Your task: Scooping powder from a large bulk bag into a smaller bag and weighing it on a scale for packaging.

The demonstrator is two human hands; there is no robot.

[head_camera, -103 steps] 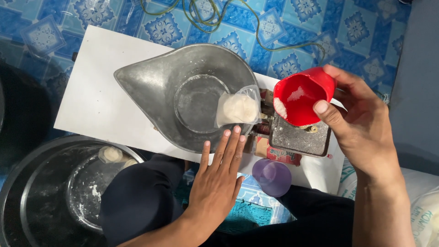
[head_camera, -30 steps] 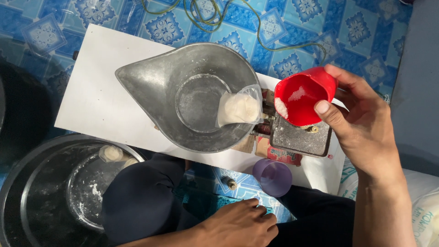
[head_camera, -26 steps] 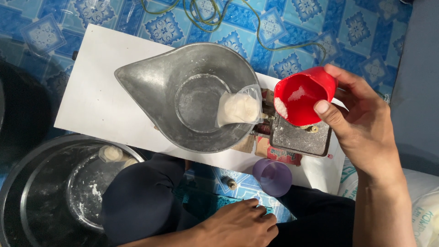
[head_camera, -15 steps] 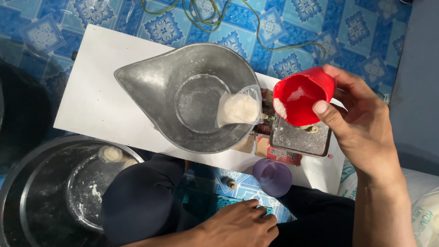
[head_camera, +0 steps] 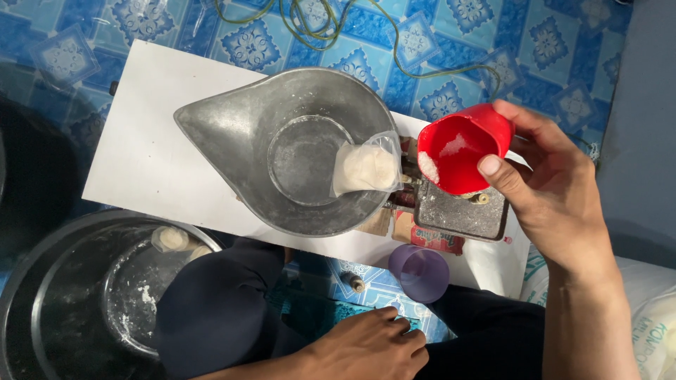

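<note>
The left hand (head_camera: 370, 345) lies knuckles-up at the near edge, fingers curled under, so whether it holds anything cannot be told. The right hand (head_camera: 546, 186) grips a tilted red plastic cup (head_camera: 461, 148) holding some white grains, above a dusty metal scale platform (head_camera: 461, 214). To its left, a small clear bag of white powder (head_camera: 365, 167) rests inside a spouted grey metal pan (head_camera: 282, 151). A translucent purple cup (head_camera: 420, 271) sits nearer. All stand on a white board (head_camera: 144, 155) over blue patterned flooring (head_camera: 451, 28).

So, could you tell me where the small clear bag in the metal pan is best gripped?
Probably by its empty top edge, coming from the right: the plastic bag lies flat in the metal pan, its filled part leftward, its loose mouth toward the pan's right rim.
</note>
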